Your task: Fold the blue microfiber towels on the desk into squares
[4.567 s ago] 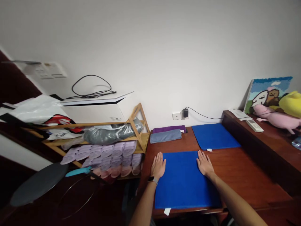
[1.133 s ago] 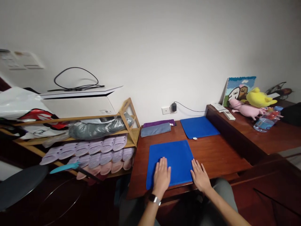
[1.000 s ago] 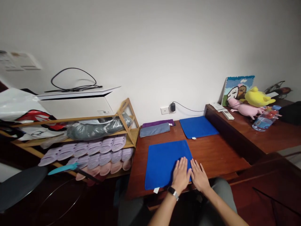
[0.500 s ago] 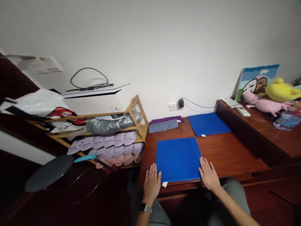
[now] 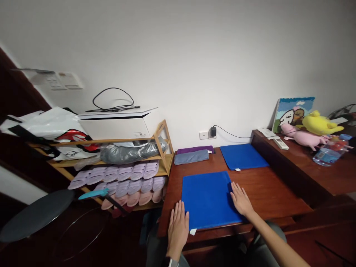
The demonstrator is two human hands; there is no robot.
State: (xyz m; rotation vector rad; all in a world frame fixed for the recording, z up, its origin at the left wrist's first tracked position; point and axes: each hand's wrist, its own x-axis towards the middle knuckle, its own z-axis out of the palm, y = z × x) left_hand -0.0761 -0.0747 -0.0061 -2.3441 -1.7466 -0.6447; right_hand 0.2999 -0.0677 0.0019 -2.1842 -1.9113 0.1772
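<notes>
A square blue cloth point(image 5: 208, 200) lies flat near the front edge of the brown wooden table point(image 5: 267, 189), its white tag poking out at the front. My left hand point(image 5: 178, 226) rests at the cloth's left front corner, fingers stretched forward. At the right edge of the cloth lies my right hand point(image 5: 240, 199), open, its fingers pointing forward and left. Neither hand holds anything. Farther back is a second blue cloth point(image 5: 243, 156), flat, with a tag on its near edge. Beside the wall, a folded grey-blue cloth point(image 5: 191, 157) lies in front of a folded purple cloth point(image 5: 197, 149).
Left of the table stands a wooden rack point(image 5: 164, 163) with slippers point(image 5: 125, 172) and a white box point(image 5: 116, 128). A raised desk point(image 5: 319, 174) at right bears a remote point(image 5: 280, 144), a pink plush toy point(image 5: 303, 137) and a bottle point(image 5: 330, 152). A plugged-in charger point(image 5: 213, 131) is on the wall.
About a second ago my left hand lay on the cloth beside my right; it has moved left to the cloth's left edge. My right hand has slid slightly forward along the right edge.
</notes>
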